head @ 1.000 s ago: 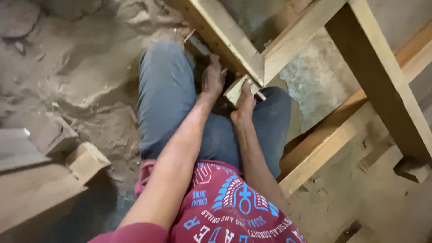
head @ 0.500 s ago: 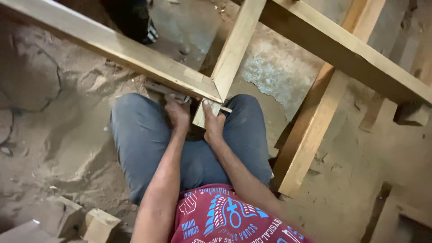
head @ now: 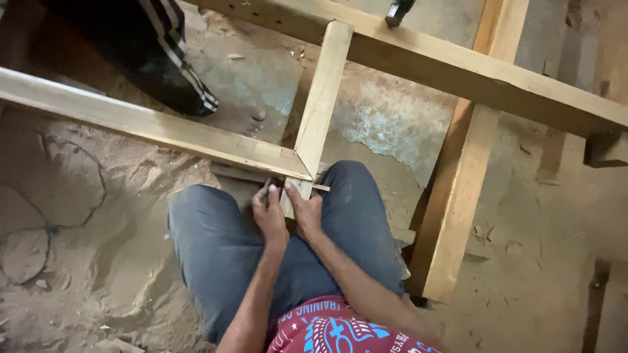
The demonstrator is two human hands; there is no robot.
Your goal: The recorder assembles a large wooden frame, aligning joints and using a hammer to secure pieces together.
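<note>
Wooden frame corner (head: 297, 168) sat just above my knees, over the sandy floor (head: 98, 261). Left hand (head: 269, 212) curled closed around a thin tool at the joint. Right hand (head: 305, 209) pressed on the upright bar's (head: 320, 104) end, fingers bent; grip unclear.

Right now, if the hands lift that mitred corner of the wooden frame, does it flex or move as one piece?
Likely stiff: the wooden frame is thick squared timber. Probably heavy and awkward, since its long rails run past the picture edge. The mitred corner, with left hand and right hand beneath it, may open under lifting; no fastener shows.
</note>
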